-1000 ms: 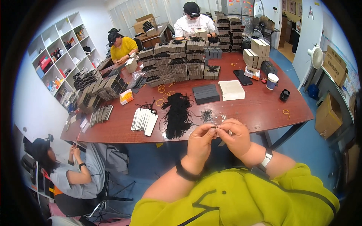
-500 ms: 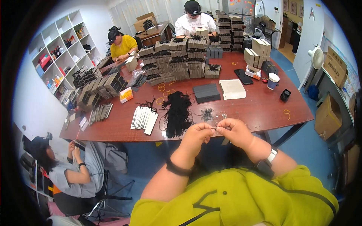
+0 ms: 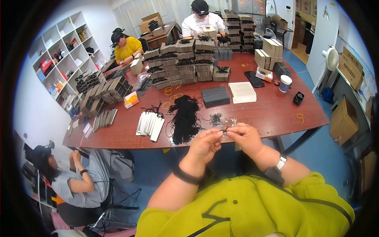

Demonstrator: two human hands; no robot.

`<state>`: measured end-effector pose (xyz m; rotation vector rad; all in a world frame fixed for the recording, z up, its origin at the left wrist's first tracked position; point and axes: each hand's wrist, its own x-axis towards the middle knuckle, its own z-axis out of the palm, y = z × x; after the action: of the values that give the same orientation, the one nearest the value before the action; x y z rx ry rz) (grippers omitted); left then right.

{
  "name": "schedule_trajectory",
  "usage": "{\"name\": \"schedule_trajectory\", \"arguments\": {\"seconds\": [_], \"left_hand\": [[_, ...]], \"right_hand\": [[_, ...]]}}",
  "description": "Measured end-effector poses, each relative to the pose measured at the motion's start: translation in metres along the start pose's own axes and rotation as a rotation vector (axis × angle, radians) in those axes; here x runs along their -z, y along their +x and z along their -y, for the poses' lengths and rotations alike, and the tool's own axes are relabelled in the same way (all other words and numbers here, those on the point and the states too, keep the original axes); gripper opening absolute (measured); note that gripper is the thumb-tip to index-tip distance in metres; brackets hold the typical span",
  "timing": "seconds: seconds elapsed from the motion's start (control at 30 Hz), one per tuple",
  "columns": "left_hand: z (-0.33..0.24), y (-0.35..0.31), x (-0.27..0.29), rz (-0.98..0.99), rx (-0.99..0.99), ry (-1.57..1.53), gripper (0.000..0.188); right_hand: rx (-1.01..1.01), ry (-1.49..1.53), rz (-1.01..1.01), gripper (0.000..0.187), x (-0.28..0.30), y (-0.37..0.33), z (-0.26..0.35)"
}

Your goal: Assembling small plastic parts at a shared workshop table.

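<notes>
My left hand [image 3: 205, 145] and my right hand [image 3: 246, 138] meet over the table's near edge, fingertips pinched. Between them is a thin dark cord-like piece [image 3: 224, 130], too small to make out fully; both hands hold it. Just beyond my fingers lie a little heap of small dark bits [image 3: 215, 119] and some small clear pieces [image 3: 233, 121]. Left of my hands, a thick bundle of black cords [image 3: 184, 118] is spread on the tabletop. Beside it sits a fanned pile of white tags [image 3: 150, 125] with black strings at the top.
The red-brown table [image 3: 272, 112] bears tall stacks of grey cards [image 3: 179, 65], dark grey blocks [image 3: 215, 96], a cream board stack [image 3: 242, 93], a phone [image 3: 254, 79] and a paper cup [image 3: 285, 83]. Three other people sit around: one at left [image 3: 77, 173], two beyond the stacks.
My hands have shifted slightly upward, and more of the dark piece shows between my fingertips. The person at the left has brought their hands closer together.
</notes>
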<state>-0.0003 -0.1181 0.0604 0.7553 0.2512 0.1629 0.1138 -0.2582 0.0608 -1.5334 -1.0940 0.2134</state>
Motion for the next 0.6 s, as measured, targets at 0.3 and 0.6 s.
{"name": "schedule_trajectory", "arguments": {"seconds": [0.3,0.6], "left_hand": [[0.014,0.002,-0.007,-0.174,-0.286,0.364,0.01],[0.016,0.003,-0.005,-0.228,-0.326,0.473,0.008]], "right_hand": [[-0.239,0.073,0.062,0.024,-0.007,-0.004,0.017],[-0.496,0.404,-0.007,0.028,-0.005,-0.001,0.006]]}}
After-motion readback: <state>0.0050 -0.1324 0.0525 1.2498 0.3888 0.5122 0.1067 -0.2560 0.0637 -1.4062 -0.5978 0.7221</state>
